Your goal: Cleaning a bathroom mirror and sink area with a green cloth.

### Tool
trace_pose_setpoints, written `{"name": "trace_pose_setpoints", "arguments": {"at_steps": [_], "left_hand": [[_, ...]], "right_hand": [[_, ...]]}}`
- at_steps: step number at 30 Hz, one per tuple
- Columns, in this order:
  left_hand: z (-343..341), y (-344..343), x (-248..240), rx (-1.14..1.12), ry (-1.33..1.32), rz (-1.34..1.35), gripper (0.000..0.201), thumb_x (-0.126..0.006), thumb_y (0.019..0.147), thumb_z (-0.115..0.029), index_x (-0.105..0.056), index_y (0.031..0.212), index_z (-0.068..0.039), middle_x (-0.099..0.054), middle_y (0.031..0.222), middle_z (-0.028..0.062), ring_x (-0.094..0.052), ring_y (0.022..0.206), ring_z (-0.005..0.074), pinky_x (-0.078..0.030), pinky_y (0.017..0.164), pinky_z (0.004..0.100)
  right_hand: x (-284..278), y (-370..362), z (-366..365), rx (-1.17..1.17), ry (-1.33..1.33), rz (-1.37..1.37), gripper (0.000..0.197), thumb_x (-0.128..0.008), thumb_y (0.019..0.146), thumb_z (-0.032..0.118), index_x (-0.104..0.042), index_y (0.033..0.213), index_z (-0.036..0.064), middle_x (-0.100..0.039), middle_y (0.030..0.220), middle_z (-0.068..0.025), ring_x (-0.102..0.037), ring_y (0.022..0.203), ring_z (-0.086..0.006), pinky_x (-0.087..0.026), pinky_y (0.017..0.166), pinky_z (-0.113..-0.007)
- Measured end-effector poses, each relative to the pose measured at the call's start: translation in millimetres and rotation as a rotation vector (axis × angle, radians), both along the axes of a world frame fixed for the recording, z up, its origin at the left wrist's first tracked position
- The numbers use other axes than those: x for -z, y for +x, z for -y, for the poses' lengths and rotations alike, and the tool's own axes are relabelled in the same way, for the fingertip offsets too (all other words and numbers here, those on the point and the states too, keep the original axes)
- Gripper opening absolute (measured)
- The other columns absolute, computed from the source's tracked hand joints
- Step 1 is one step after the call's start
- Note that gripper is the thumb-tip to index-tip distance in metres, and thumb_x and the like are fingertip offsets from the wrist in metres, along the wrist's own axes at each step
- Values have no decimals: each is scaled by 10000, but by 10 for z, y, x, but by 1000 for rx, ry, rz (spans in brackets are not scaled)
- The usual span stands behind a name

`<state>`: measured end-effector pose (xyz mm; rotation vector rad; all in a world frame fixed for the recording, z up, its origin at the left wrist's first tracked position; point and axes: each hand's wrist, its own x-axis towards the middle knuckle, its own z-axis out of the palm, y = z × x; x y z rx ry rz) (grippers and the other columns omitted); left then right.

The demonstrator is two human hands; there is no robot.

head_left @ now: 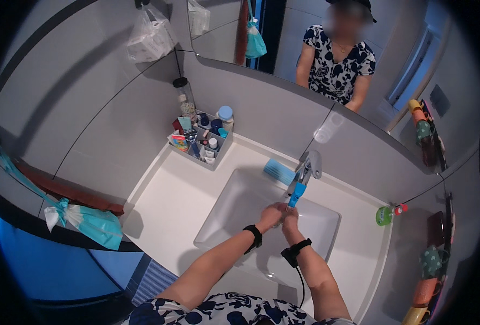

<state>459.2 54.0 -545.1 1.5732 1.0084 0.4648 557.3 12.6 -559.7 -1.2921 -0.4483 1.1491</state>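
Note:
Both my hands are close together over the white sink [332, 225], just under the blue spout extender [297, 194] on the chrome faucet [307, 169]. My left hand [273, 213] is curved inward, touching or nearly touching my right hand [290, 220]. Its fingers are small in view and partly covered. The fingers of the right hand are bunched beneath the spout, and I cannot tell whether they hold anything. Water seems to run thinly from the extender onto them. Each wrist wears a black band, the right one with a cable.
A blue folded cloth or mask [279, 171] lies behind the sink, left of the faucet. A grey organizer [210, 163] with toiletries stands at the back left. A green bottle [383, 215] is at the right edge. A teal bag [96, 225] hangs left; a mirror [283, 81] spans the back.

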Motion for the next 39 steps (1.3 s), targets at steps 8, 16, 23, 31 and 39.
{"name": "trace_pose_setpoints", "arguments": {"at_steps": [8, 16, 23, 31, 39], "left_hand": [[-154, -215, 51, -226, -19, -171, 367, -448, 903, -366, -588, 1066, -69, -612, 1026, 222, -546, 999, 398, -416, 907, 436], [-212, -450, 358, -493, -504, 464, 444, -501, 926, -397, -555, 1144, -14, -604, 1061, 136, -582, 975, 259, -444, 864, 359], [-143, -421, 336, -189, -170, 206, 478, -625, 822, -298, -554, 1158, 35, -587, 1085, 156, -574, 990, 248, -453, 862, 348], [-141, -278, 188, -195, -102, -32, 349, -494, 826, -243, -615, 987, 42, -625, 998, 240, -581, 949, 386, -447, 849, 409], [-323, -490, 618, -154, 1, 204, 328, -452, 888, -208, -580, 1089, 17, -615, 986, 175, -572, 911, 243, -447, 801, 366]], "right_hand": [[90, 45, -120, -124, -59, -67, 230, -418, 929, 204, -496, 1064, 35, -590, 970, -100, -599, 872, -224, -500, 745, -370], [-184, -41, -12, -484, -140, 47, 294, -463, 910, 177, -558, 1106, -21, -605, 888, -88, -597, 749, -182, -484, 684, -311], [43, 370, 21, -299, -245, 332, 281, -542, 899, 246, -635, 1010, 6, -615, 891, -44, -585, 803, -169, -458, 720, -304], [71, 243, 14, -200, -49, -144, 288, -522, 921, 281, -595, 1079, 51, -593, 1051, -50, -571, 885, -171, -459, 810, -289], [232, 400, -6, -573, -233, 239, 395, -486, 949, 327, -516, 1218, 40, -576, 1115, -71, -585, 919, -188, -481, 815, -338]]}}
